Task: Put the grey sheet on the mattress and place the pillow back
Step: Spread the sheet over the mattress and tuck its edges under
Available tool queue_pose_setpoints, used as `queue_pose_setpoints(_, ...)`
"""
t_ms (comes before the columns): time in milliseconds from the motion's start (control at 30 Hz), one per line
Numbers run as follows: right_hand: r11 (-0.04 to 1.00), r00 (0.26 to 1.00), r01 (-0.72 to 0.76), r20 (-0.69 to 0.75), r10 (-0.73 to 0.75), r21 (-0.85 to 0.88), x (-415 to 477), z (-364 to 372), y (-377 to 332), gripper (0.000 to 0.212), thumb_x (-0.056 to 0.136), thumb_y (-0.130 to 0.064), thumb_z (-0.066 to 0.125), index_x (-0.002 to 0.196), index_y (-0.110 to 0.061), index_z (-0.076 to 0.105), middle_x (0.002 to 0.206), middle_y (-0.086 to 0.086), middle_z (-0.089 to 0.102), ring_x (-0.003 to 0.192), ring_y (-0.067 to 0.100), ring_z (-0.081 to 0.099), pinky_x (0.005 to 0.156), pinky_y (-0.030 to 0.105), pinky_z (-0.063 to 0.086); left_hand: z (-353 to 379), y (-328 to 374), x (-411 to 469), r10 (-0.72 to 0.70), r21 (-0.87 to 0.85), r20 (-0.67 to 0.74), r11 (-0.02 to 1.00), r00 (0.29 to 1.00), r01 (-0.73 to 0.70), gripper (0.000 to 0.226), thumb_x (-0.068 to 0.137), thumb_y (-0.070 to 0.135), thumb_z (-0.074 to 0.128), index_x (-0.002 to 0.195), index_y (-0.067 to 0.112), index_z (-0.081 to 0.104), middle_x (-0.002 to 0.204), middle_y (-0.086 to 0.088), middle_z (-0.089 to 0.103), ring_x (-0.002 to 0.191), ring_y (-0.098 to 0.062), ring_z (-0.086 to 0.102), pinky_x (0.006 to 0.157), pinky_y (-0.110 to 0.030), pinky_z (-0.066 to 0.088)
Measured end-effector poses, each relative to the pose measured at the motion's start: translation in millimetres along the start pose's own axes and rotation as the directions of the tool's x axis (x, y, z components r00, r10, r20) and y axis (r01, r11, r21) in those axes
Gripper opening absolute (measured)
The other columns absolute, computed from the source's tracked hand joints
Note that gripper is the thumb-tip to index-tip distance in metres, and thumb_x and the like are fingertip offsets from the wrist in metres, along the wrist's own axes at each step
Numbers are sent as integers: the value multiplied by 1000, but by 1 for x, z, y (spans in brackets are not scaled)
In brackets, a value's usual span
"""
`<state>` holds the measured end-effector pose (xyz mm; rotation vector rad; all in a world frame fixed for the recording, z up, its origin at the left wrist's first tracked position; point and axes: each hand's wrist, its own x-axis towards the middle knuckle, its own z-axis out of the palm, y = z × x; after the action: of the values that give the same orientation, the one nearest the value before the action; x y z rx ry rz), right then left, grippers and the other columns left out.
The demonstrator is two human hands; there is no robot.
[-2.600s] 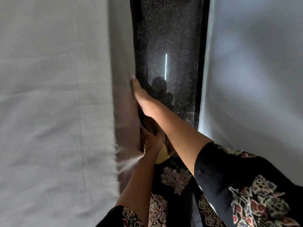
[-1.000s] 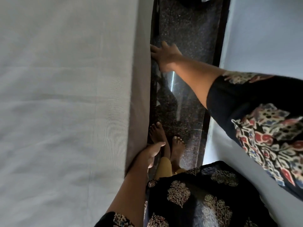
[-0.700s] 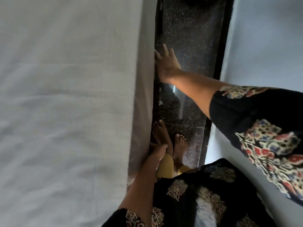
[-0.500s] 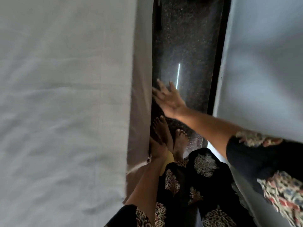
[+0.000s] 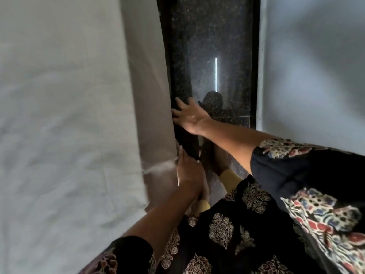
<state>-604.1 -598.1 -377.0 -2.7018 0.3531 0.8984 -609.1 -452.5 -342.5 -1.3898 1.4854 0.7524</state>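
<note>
Two hands meet the grey sheet (image 5: 65,119), spread over the mattress, at its hanging side. Right hand (image 5: 190,116) presses splayed, released fingers (image 5: 179,103) there; whether the left hand (image 5: 188,171) grasps anything, I cannot tell. Cloth looks soft, light, likely to slip: take the hem just under the fingers.

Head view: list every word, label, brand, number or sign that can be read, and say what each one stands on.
None: no text can be read anywhere in this view.
The grey sheet is plain, with no tag or print showing.
The patterned sleeve bears flower shapes only, no letters.
The bright streak on the dark floor is a reflection, not a sign.
The wall is bare.
</note>
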Motion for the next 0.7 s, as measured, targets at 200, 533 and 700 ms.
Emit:
queue_pose_setpoints(200,984,984,-177,4,177,10,2,-3,-26,62,97,-28,44,151,-27,14,159,3,1,141,46,4,110,62,17,18,-3,-4,74,369,85,924,994,-100,45,99,33,35,135,11,51,133,-9,55,138,-31,32,97,-55,-28)
queue_pose_setpoints(533,998,981,-55,-187,51,-17,-49,47,-72,59,97,-28,37,151,-17,14,158,5,9,143,43,2,111,61,16,42,-34,-41,242,596,-31,784,970,-176,55,100,37,27,140,3,42,148,-17,37,142,-36,18,114,-49,-12)
queue_pose_setpoints(700,990,979,142,-152,-139,10,-70,60,-80,52,94,-22,43,144,-15,32,155,2,22,144,37,9,109,55,24,40,-24,-45,215,643,-24,751,976,-150,54,101,36,26,142,2,36,149,-19,34,141,-39,18,116,-49,-3)
